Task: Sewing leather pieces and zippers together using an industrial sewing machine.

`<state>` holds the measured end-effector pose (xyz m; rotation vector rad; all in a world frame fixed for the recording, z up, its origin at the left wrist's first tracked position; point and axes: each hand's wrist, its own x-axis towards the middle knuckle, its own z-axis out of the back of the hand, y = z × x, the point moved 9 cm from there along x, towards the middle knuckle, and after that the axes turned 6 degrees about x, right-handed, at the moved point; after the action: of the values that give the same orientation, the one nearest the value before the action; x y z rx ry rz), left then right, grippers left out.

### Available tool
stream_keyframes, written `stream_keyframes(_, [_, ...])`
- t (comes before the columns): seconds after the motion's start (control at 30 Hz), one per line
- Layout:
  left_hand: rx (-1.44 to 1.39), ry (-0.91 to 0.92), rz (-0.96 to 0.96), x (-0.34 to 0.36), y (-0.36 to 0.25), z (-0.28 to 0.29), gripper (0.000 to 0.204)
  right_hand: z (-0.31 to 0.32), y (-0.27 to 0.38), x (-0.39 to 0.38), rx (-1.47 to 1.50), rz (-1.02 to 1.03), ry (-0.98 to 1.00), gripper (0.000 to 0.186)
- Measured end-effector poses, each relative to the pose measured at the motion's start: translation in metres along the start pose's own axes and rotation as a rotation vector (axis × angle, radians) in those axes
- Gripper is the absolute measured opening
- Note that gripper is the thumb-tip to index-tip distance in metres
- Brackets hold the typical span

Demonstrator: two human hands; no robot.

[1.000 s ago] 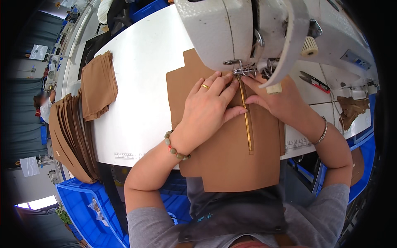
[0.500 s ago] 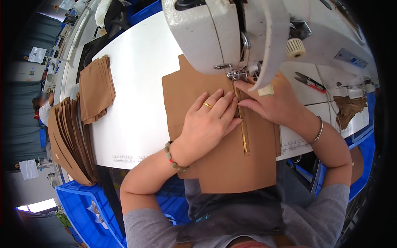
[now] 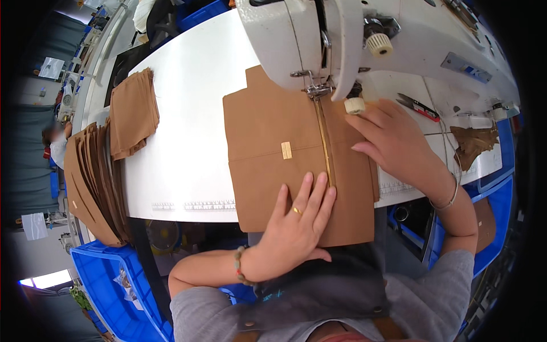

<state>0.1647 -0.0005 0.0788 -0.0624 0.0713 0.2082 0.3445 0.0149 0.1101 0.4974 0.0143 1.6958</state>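
Brown fabric panel (image 3: 273, 148) flat on white worktop (image 3: 182, 165), zipper (image 3: 325, 142) running lengthwise toward frame top under sewing machine (image 3: 319, 45); left hand (image 3: 296, 228) pressing open-palmed at near end, right hand (image 3: 393, 142) flat beside zipper, nearer the needle.

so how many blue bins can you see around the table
3, more may be hidden: one blue bin at the lower left on the floor, one under the table's right edge, one beyond the table, top.

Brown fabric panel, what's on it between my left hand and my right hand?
In the head view, the gold zipper runs down the brown fabric panel between the left hand and the right hand.
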Motion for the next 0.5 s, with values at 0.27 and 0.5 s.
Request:
stream_keyframes(0.27, [-0.308,-0.265,0.068,-0.015,0.017,0.001,0.050,0.019,0.018,-0.072,0.166,-0.028,-0.153,0.023])
stream_keyframes(0.5, [-1.043,-0.126,0.466,-0.017,0.075,-0.003,0.025,-0.008,0.071,-0.074,0.261,0.172,-0.255,0.027])
